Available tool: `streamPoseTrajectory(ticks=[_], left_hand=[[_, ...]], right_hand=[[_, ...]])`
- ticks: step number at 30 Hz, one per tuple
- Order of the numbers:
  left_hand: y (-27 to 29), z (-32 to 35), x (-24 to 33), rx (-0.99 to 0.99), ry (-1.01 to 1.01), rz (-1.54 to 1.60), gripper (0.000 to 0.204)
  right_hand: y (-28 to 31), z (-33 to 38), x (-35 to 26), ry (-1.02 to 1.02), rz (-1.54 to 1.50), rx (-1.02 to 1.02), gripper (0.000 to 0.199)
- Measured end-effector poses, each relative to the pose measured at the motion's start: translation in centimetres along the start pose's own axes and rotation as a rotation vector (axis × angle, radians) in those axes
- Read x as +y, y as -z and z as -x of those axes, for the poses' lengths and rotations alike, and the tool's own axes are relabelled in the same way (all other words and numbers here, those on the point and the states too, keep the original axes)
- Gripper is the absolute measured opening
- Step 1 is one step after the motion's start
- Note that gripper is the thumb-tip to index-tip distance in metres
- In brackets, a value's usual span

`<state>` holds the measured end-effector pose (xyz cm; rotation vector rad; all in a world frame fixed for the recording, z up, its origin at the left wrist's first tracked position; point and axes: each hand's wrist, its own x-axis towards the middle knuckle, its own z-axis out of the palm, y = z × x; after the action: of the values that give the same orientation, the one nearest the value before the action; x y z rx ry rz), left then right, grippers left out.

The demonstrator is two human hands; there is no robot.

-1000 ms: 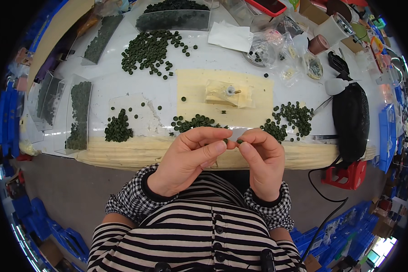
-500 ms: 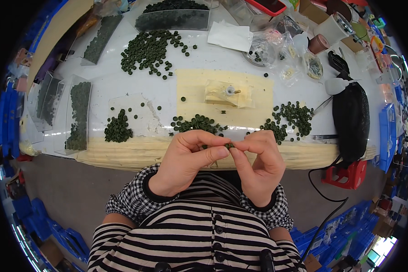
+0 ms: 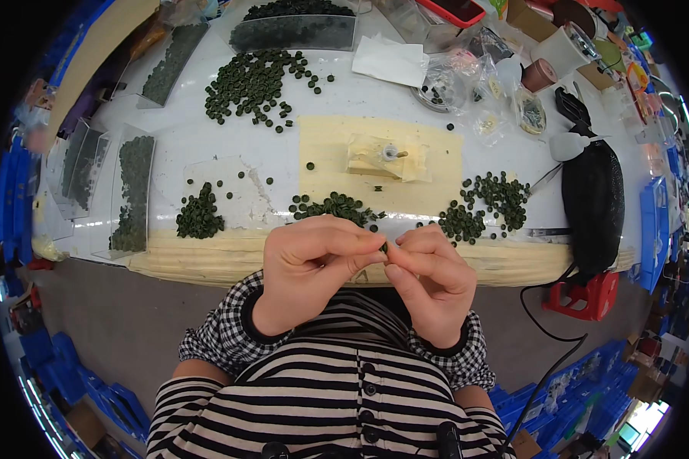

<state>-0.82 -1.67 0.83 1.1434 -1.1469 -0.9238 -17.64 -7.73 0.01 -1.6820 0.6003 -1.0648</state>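
Note:
Both my hands meet over the table's front edge around one small dark green round piece (image 3: 384, 247). My left hand (image 3: 310, 266) pinches it between thumb and fingertips. The fingers of my right hand (image 3: 434, 279) close on its other side, and the fingertips hide most of it. Just beyond my left fingers lies a loose pile of similar dark green pieces (image 3: 338, 206). Another pile (image 3: 461, 223) sits past my right hand. Farther off, a small tape-wrapped block (image 3: 367, 159) with a short upright post rests on a yellow sheet (image 3: 321, 136).
More green pieces form a heap (image 3: 245, 88) at the back and a small pile (image 3: 199, 214) at left. Clear trays of pieces (image 3: 134, 195) stand along the left. A black mesh-covered object (image 3: 593, 199) and a white squeeze bottle (image 3: 568, 145) are at right, above a red stool (image 3: 589, 298).
My fingertips have shifted around the small piece, and it now appears turned more edge-on. My right fingers have curled closer together. The piles and the block are unchanged.

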Motion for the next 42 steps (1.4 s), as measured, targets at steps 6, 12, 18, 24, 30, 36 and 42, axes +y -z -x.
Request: streamPoseTrajectory(ticks=[6, 12, 18, 24, 30, 36, 42], left_hand=[[1.0, -0.5, -0.2, -0.11, 0.214, 0.143, 0.016], [0.1, -0.2, -0.4, -0.026, 0.102, 0.088, 0.017], [0.5, -0.1, -0.4, -0.043, 0.198, 0.168, 0.017], [0.3, 0.1, -0.4, -0.032, 0.204, 0.173, 0.015], [0.2, 0.0, -0.5, -0.034, 0.135, 0.133, 0.017], [0.1, -0.5, -0.4, -0.011, -0.199, -0.198, 0.017], [0.9, -0.3, -0.8, -0.081, 0.049, 0.008, 0.016]], right_hand=[[0.4, -0.3, -0.1, 0.203, 0.225, -0.051, 0.03], [-0.1, 0.1, 0.2, 0.096, 0.107, 0.028, 0.03], [-0.2, 0.1, 0.2, 0.104, 0.112, 0.031, 0.031], [0.0, -0.1, 0.0, 0.163, 0.181, 0.017, 0.033], [-0.1, 0.0, 0.2, 0.218, 0.269, 0.024, 0.033], [-0.2, 0.2, 0.1, 0.14, 0.178, 0.011, 0.032], [-0.1, -0.2, 0.0, 0.264, 0.368, -0.014, 0.029]])
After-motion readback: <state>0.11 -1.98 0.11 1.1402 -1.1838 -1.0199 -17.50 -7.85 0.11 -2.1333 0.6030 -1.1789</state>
